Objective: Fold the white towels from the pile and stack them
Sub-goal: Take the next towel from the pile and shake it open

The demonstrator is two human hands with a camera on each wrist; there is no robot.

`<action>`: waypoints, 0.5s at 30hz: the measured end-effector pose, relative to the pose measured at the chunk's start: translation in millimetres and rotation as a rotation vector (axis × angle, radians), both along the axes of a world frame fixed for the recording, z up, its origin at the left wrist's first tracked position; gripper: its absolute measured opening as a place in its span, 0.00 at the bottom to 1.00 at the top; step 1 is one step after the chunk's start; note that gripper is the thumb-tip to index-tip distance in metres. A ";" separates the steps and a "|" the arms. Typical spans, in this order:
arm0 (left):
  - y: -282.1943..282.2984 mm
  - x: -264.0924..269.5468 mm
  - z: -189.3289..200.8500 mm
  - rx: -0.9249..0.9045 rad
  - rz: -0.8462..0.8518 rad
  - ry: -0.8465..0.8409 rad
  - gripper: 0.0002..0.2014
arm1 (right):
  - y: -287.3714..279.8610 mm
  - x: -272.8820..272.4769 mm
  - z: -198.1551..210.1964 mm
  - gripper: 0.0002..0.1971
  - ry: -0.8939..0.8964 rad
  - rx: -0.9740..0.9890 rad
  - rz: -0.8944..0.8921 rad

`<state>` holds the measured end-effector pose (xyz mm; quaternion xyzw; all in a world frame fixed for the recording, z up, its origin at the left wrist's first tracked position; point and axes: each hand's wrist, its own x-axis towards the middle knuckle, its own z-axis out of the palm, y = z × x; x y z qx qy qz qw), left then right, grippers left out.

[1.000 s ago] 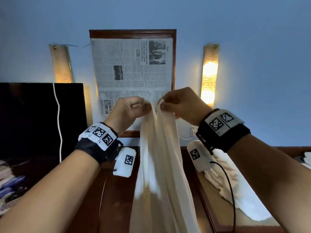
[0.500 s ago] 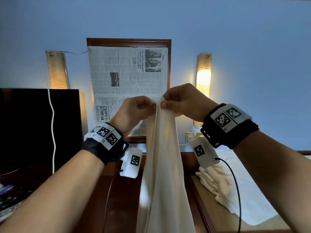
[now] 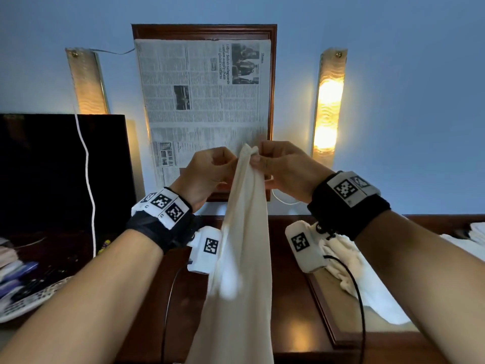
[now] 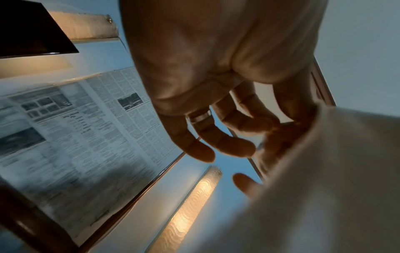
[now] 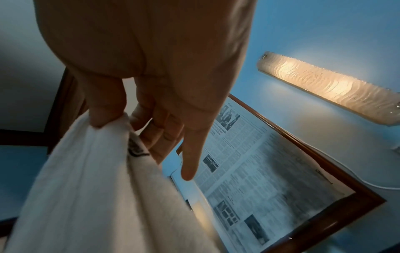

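A blue wall [image 3: 393,74] fills the background, and on it hangs a wooden frame [image 3: 204,30] with a newspaper page [image 3: 202,101] fixed inside. A long wall lamp stands at each side of the frame: the left lamp [image 3: 88,81] dim, the right lamp [image 3: 328,103] glowing brightly. A dark screen [image 3: 52,166] stands at the left end of the brown wooden surface [image 3: 288,298], with a thin white cord [image 3: 88,179] running down in front of it. Near the right edge of that surface lies a rumpled pile of white towels [image 3: 367,285], on what seems to be a lighter inset panel. The white towel [image 3: 241,258] being worked hangs in long vertical folds above the middle of the surface, raised in the air in front of the newspaper and running out of the lower edge of the view. The left hand [image 3: 207,174] and the right hand [image 3: 283,166] meet at its top edge, almost touching. The right hand pinches the cloth between thumb and forefinger. The left hand's thumb and forefinger close on the same edge, its other fingers [image 4: 227,145] loosely curled, a ring [image 4: 200,116] on one of them
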<state>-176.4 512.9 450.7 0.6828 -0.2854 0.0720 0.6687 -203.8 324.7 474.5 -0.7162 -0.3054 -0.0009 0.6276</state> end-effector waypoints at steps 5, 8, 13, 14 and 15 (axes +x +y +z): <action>-6.6 -10.5 -31.0 -0.037 -0.053 0.170 0.17 | -3.9 15.8 -17.3 0.05 -0.069 -0.069 -0.159; -15.2 -5.9 -39.3 0.088 0.075 0.030 0.10 | -9.2 24.1 -26.5 0.06 -0.151 -0.168 -0.212; -27.7 11.2 -43.7 0.294 0.204 -0.219 0.12 | -24.7 40.1 -38.7 0.05 -0.269 -0.265 -0.271; -31.1 14.5 -44.4 0.300 0.210 -0.234 0.11 | -29.2 42.7 -42.1 0.04 -0.286 -0.269 -0.281; -35.1 18.2 -45.5 0.306 0.222 -0.246 0.09 | -33.2 44.6 -46.5 0.06 -0.297 -0.261 -0.303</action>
